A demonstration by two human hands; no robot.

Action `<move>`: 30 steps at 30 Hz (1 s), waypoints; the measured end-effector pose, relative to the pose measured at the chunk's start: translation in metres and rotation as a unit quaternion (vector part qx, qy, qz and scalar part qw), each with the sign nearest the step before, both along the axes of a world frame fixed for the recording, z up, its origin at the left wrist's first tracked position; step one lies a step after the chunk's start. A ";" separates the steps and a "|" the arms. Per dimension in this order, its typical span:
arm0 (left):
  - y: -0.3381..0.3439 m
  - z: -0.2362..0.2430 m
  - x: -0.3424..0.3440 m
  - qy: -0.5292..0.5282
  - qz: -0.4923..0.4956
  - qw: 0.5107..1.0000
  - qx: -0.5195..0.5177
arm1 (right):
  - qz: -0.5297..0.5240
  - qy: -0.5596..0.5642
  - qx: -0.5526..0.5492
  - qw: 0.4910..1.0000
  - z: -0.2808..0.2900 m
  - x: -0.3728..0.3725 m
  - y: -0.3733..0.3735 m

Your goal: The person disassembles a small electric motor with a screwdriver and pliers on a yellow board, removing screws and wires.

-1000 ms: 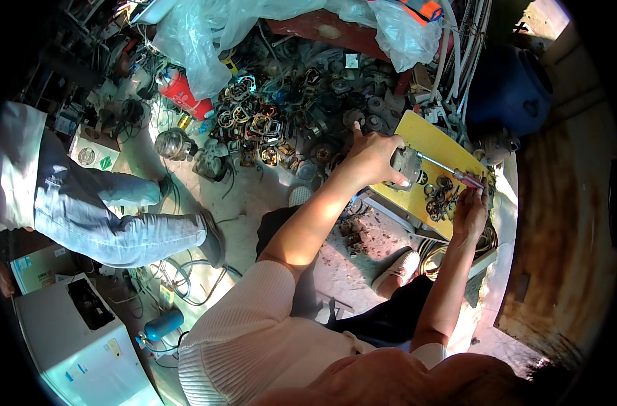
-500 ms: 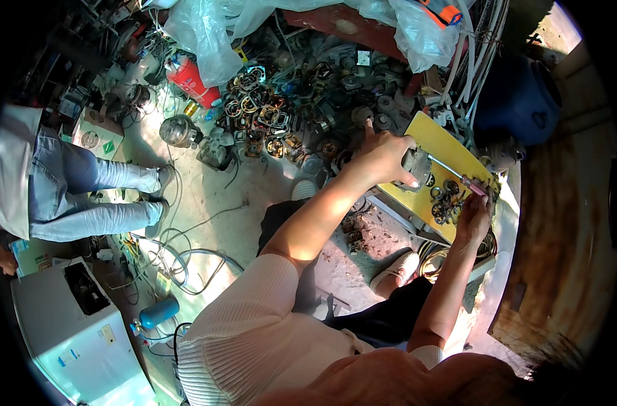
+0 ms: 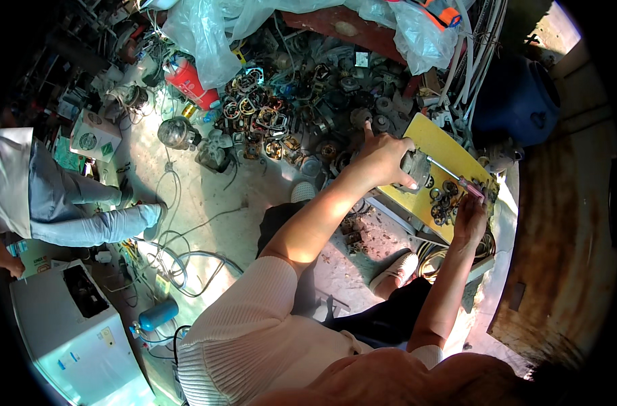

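My left hand (image 3: 387,160) is closed round a grey, roundish metal motor part (image 3: 415,168), held over the yellow board (image 3: 426,132). In my right hand (image 3: 471,218) is a screwdriver (image 3: 469,187) with a reddish handle. Its shaft points at the motor part, and the tip lies at the part's right side; whether it touches I cannot tell. Several small dark rings and metal pieces (image 3: 445,203) lie on the board between my hands.
Beyond my left arm spreads a heap of motor windings and metal parts (image 3: 271,118). A blue barrel (image 3: 518,101) stands at the right. Coiled hose (image 3: 430,258) lies below the board. A person (image 3: 72,196) stands at the left, near a white appliance (image 3: 72,331) and loose cables (image 3: 180,260).
The screwdriver handle and my right hand have shifted very slightly. My left hand keeps its hold on the motor part. At the left, the other person's legs have moved, one foot shifting left.
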State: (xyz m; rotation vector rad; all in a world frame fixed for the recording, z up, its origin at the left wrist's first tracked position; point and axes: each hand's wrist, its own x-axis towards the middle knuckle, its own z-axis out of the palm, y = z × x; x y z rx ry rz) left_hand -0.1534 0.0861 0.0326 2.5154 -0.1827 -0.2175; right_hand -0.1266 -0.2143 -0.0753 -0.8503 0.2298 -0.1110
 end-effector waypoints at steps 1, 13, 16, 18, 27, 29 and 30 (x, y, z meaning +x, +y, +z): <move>0.000 0.000 0.000 -0.002 0.000 1.000 -0.002 | -0.008 0.009 -0.001 1.000 0.001 -0.001 0.001; -0.001 0.001 0.000 -0.009 0.000 1.000 -0.009 | 0.004 -0.016 -0.076 0.997 -0.012 0.002 -0.018; 0.003 -0.003 -0.001 -0.002 0.003 1.000 -0.020 | -0.028 0.040 -0.060 0.997 0.020 -0.010 0.014; 0.006 -0.003 -0.003 -0.009 0.002 1.000 -0.026 | -0.037 0.060 -0.045 0.997 0.032 -0.013 0.024; 0.003 -0.004 -0.001 -0.009 -0.008 1.000 -0.019 | 0.015 -0.039 -0.066 0.997 -0.004 0.003 -0.013; 0.002 -0.002 -0.001 -0.008 -0.010 1.000 -0.012 | 0.016 -0.040 -0.077 0.996 -0.004 0.003 -0.013; 0.004 -0.004 -0.002 -0.008 -0.008 1.000 -0.010 | 0.006 -0.011 -0.074 0.997 0.009 -0.001 -0.001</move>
